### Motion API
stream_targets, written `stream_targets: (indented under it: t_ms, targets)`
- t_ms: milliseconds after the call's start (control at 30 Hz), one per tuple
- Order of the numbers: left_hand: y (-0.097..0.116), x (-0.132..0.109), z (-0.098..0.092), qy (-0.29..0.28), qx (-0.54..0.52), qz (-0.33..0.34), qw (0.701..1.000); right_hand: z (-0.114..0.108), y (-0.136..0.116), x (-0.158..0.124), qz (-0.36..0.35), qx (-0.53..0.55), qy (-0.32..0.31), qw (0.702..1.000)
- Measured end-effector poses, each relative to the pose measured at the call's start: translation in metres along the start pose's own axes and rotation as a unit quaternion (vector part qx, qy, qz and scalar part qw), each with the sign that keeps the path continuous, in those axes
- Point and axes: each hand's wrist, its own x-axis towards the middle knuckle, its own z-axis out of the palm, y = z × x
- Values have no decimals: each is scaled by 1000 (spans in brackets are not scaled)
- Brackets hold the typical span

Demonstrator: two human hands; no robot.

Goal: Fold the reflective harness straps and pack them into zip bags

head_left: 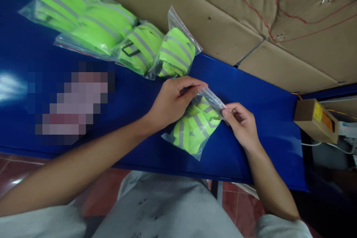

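Note:
A clear zip bag (213, 98) lies at the middle of the blue table, its top edge raised between my hands. Inside it is a bundled neon-yellow strap (196, 128) with grey reflective stripes. My left hand (174, 98) pinches the top-left corner of the bag between thumb and fingers. With thumb and forefinger, my right hand (241, 122) grips the other end of the same top edge. Whether the zip is fully closed cannot be made out.
Several similar bagged neon straps (107, 26) lie in a row along the back of the blue table (251, 93). A pixelated patch (75, 104) covers something at the left. Brown covered panels (217, 26) rise behind. A small cardboard box (315, 119) stands past the right end.

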Motion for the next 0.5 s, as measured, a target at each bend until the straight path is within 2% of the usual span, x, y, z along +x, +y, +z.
stream_targets:
  t_ms: [300,500]
  targets:
    - [-3,0,1,-1,9,-9,1000,2,3,0,-5,2,27,1000]
    - [-6,-2,6,0,-72,-28,997,3,7,-4,-23,-12,54,998]
